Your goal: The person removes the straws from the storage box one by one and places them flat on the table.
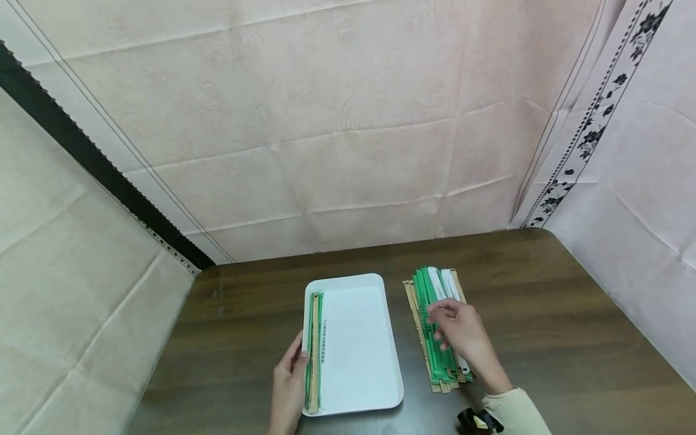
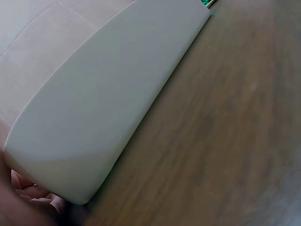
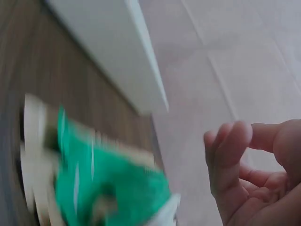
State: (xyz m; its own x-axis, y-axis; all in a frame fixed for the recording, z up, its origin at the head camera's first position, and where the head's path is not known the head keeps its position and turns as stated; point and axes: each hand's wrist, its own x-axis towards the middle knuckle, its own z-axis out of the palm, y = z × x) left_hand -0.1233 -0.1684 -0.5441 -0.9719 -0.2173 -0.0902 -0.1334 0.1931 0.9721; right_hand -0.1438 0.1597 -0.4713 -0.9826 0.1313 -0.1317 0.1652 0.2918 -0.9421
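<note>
A white rectangular tray (image 1: 360, 347) lies on the table, and my left hand (image 1: 289, 382) grips its left side near the front, thumb at the rim. Along that side inside the tray lie a few slim green and tan packets (image 1: 313, 356) that look like wrapped chopsticks. To the right of the tray is a pile of similar long packets (image 1: 426, 338), green, white and tan, loosely fanned. Above this pile hovers my right hand (image 1: 462, 329). In the right wrist view its fingers (image 3: 230, 146) are loosely bent with nothing between them, and the green packets (image 3: 108, 174) look blurred.
The brown wood-grain table (image 1: 234, 356) has rounded far corners. Pale cloth (image 1: 348, 145) hangs behind it and at both sides. A black device (image 1: 478, 420) is strapped at the right wrist beside a pale sleeve (image 1: 516, 411).
</note>
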